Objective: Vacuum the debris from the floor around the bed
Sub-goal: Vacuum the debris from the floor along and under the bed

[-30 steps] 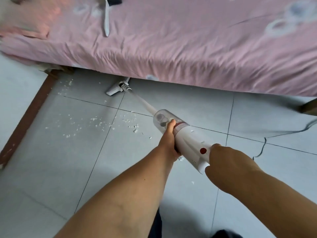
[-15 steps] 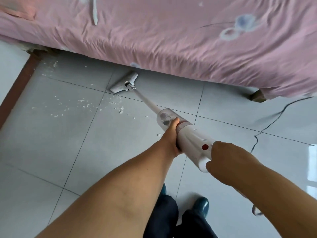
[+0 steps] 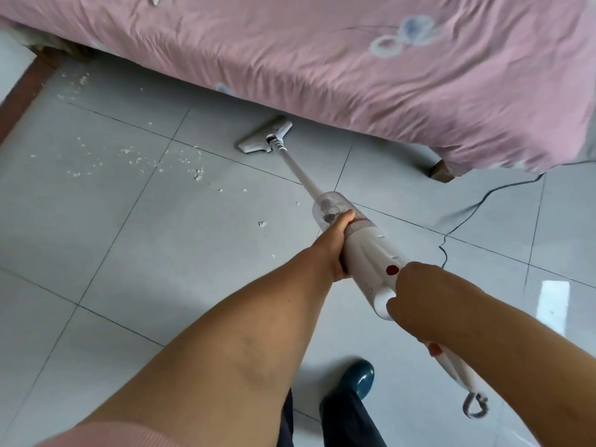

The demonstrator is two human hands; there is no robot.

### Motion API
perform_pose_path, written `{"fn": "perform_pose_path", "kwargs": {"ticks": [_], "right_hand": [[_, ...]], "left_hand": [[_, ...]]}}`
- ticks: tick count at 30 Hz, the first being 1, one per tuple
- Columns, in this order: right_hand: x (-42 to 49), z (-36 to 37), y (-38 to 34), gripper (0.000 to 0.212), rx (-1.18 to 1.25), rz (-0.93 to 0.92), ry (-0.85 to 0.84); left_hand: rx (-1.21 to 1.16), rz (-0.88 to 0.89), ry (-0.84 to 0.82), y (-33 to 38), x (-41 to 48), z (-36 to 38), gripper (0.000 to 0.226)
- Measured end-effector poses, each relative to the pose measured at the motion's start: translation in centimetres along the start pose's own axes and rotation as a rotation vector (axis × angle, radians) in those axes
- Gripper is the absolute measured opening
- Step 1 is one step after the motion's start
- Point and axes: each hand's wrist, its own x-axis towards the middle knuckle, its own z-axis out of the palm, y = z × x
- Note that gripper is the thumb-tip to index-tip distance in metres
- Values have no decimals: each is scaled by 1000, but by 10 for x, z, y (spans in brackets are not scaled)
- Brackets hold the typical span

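Note:
I hold a white stick vacuum (image 3: 367, 253) with both hands. My left hand (image 3: 335, 243) grips the body just behind the clear dust cup. My right hand (image 3: 419, 298) is closed on the handle at the rear end, near a red button. The thin tube runs up to the flat floor head (image 3: 266, 138), which rests on the grey tiles close to the edge of the bed (image 3: 354, 59) with its pink sheet. White crumbs of debris (image 3: 138, 159) lie scattered on the tiles to the left of the floor head, and more debris (image 3: 82, 80) sits near the bed's left corner.
A black power cord (image 3: 467, 214) snakes across the tiles at the right, near a wooden bed leg (image 3: 440, 171). A brown floor strip (image 3: 25, 88) runs along the far left. My dark shoe (image 3: 356, 379) stands below the vacuum.
The floor head has slid out from under the bed's edge and to the right, away from the crumbs. The view has shifted right; both hands keep their grip.

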Motion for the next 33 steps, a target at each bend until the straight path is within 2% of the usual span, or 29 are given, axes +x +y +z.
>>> {"fn": "perform_pose_path", "kwargs": {"ticks": [3,5,7,8,10,12,22,25,27,30,32,33], "right_hand": [[-13,11,23,15,-10,10,-10],[-17,19,36,23,-27,21,-32],[-17,26,45,16,-14,42,-43],[-16,28,49,18,-2,42,-24],[-10,30,51,34,24,19,30],[-1,32,50,32,45,-46,74],[50,26,-1,35,-41,-203,157],[53,14,-18,31,-100,-201,125],[53,5,-29,16,-155,-160,53],[55,-2,-44,16,-196,-112,20],[56,-1,-49,33,-204,-118,39],[57,0,-51,32,-211,-124,38]], "left_hand": [[32,3,-21,-23,-5,20,55],[53,9,-32,-39,-7,31,52],[69,-3,-37,-48,-6,38,54],[74,-7,-31,-50,-4,38,56],[84,-4,-15,-48,1,35,53],[114,3,5,-42,7,30,51],[110,71,104,7,35,-17,72],[89,106,110,18,40,-26,69],[79,125,105,25,42,-30,66],[66,135,103,34,44,-39,62],[31,134,87,36,44,-47,55],[12,135,83,35,45,-51,52]]}}
